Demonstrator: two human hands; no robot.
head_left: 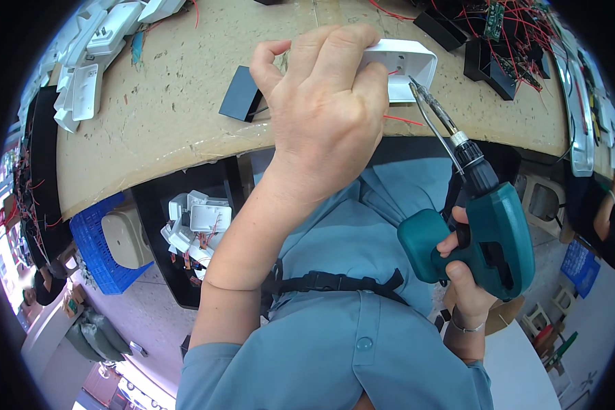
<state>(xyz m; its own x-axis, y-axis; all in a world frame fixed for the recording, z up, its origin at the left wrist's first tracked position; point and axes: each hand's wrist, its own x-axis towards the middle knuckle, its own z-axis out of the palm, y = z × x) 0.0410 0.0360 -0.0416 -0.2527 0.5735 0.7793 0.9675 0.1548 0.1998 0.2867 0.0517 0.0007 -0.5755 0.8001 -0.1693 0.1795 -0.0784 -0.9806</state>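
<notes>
My left hand (324, 113) is closed on a white plastic housing (422, 61) above the table, its open inside turned toward me. A red wire and small metal contacts show inside the housing. In my right hand (468, 280) is a green soldering gun (506, 232), with a finger at its trigger. The gun's hot tip and thin solder feed tube point into the housing, close to the contacts; whether they touch I cannot tell. Beside my left hand a dark rectangular box (239, 94) lies on the table. My left fingertips are hidden behind the hand.
White plastic shells (87, 92) pile up at the far left. Black boxes (488, 68) and tangled red wires (519, 41) with circuit boards lie at the far right. Below the worn table edge (178, 164), a black bin (184, 287) holds white housings. A blue crate (96, 239) stands beside a stool.
</notes>
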